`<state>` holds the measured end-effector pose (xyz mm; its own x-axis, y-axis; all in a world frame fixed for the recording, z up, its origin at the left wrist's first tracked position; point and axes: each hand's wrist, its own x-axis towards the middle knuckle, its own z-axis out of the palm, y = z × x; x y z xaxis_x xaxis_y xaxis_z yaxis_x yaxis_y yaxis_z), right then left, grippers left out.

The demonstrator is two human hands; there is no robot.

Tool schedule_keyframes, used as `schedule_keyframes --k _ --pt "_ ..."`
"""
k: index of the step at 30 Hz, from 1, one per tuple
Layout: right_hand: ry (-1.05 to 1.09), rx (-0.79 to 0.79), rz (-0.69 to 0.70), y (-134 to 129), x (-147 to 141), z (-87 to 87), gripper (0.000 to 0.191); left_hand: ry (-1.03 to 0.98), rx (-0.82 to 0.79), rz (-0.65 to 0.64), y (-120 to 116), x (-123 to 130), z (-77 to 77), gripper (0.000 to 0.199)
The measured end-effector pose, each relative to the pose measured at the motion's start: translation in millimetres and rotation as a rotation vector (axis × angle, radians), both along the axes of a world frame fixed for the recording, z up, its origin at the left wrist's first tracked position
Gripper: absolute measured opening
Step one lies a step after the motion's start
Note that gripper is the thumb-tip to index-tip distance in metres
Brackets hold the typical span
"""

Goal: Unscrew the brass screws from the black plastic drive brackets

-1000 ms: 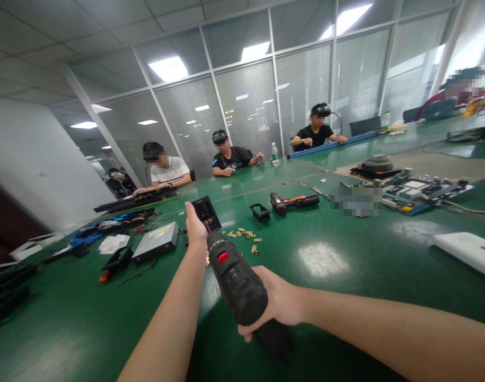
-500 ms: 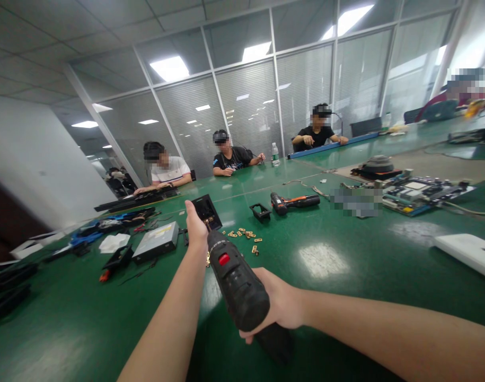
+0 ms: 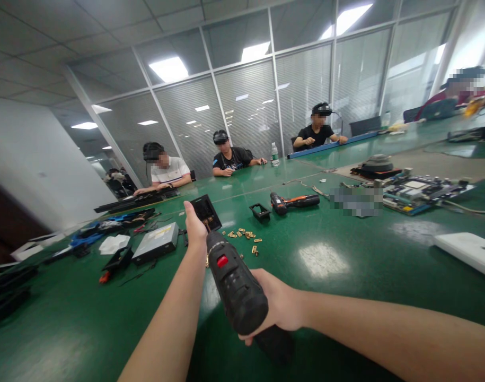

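My right hand [image 3: 274, 300] is wrapped round the grip of a black cordless drill [image 3: 236, 289] with a red switch on top. The drill's nose points away from me, up to a black plastic housing [image 3: 205, 209]. My left hand [image 3: 195, 225] holds that housing upright from its left side, thumb up; its other fingers are hidden. Brass-coloured bits show inside the housing near the drill's nose, but the bit's tip is hidden. Just beyond the drill, several small brass plates [image 3: 246, 233] lie scattered on the green table [image 3: 345, 265].
Behind the plates lie a black frame [image 3: 260, 212] and an orange-and-black drill [image 3: 293, 202]. A grey metal drive box [image 3: 157, 242] and a black part with an orange end [image 3: 117, 260] sit left. Circuit boards [image 3: 415, 191] and a white case [image 3: 468, 254] are right. Several people sit across the table.
The drill and my right hand have shifted very slightly left and up. Both hands keep their hold. Across the table, the middle person's hand has moved a little.
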<state>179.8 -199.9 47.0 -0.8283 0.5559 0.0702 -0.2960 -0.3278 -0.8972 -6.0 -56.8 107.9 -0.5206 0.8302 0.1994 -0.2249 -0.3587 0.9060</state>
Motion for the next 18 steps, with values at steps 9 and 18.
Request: schedule_keyframes --k 9,18 --pt "-0.016 0.016 -0.012 -0.6 -0.3 1.1 0.076 0.008 0.037 0.029 6.5 -2.1 -4.3 0.064" --pt "-0.017 0.018 -0.01 -1.0 0.1 0.9 0.077 -0.02 0.031 0.014 13.3 -5.9 -7.7 0.064"
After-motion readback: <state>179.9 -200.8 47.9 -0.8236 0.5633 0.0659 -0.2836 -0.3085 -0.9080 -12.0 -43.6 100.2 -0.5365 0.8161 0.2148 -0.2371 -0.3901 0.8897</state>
